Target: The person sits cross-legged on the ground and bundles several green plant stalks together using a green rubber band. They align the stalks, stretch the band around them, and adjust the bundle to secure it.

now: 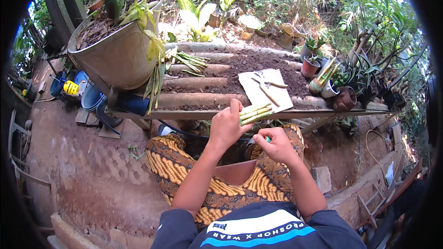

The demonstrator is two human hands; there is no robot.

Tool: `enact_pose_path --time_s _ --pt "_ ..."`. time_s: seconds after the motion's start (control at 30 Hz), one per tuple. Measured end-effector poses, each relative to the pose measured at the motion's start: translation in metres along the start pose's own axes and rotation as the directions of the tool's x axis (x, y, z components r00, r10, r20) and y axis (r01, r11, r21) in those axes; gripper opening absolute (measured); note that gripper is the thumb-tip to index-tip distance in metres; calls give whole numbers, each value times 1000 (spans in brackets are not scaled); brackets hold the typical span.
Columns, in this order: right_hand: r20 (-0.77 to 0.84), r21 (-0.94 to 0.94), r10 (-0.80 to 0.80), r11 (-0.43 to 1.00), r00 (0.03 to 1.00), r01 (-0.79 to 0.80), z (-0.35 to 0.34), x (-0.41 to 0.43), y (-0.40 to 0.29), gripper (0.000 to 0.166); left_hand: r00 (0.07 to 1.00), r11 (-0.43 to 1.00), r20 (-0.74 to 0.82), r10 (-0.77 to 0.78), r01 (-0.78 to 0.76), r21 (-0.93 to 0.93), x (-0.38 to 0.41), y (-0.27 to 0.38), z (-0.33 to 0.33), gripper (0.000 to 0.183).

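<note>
My left hand (225,126) is closed round a small bundle of cut green plant stems (256,113), held at the bench's front edge. Green tape shows on the stems beside my fingers. Just to the right and slightly lower, my right hand (275,143) grips a small roll of green tape (267,138). On a white board (282,98) beyond my hands lie pruning shears (264,84) with their handles spread. Loose green stems (190,60) lie in a pile on the bench's far left part. Another tied bundle of stems (325,76) leans upright at the right.
Dark soil (242,64) covers much of the slatted bench (197,102). A large potted plant (119,53) stands at its left end; small pots, including a reddish one (309,67), crowd the right. Blue buckets (90,98) and a yellow bottle (70,87) are at lower left.
</note>
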State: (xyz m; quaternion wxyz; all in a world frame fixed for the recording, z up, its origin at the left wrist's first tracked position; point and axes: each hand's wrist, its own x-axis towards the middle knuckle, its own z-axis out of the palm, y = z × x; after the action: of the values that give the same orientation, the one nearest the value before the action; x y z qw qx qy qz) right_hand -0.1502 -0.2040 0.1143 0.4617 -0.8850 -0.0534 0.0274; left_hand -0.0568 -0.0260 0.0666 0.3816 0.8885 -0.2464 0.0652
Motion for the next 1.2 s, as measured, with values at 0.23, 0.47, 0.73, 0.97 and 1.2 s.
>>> enact_pose_path --time_s 0.23,0.47,0.73,0.97,1.2 --pt "398 -488 198 872 896 24 -43 47 -56 37 946 947 53 321 -321 -6 -2 -3 1 64" --pt "799 254 31 888 600 -383 -79 109 1 28 920 925 173 351 -312 -219 0 0 -15 65" --pt "617 728 -269 553 740 -406 -53 94 51 36 938 790 148 312 -169 -590 -1 -12 -15 71" --pt "280 944 83 157 956 -290 -12 59 71 32 979 577 121 167 3 -817 3 -11 -9 74" --pt "107 626 36 774 994 -96 5 20 53 31 995 760 65 -72 97 -643 6 -9 -5 69"
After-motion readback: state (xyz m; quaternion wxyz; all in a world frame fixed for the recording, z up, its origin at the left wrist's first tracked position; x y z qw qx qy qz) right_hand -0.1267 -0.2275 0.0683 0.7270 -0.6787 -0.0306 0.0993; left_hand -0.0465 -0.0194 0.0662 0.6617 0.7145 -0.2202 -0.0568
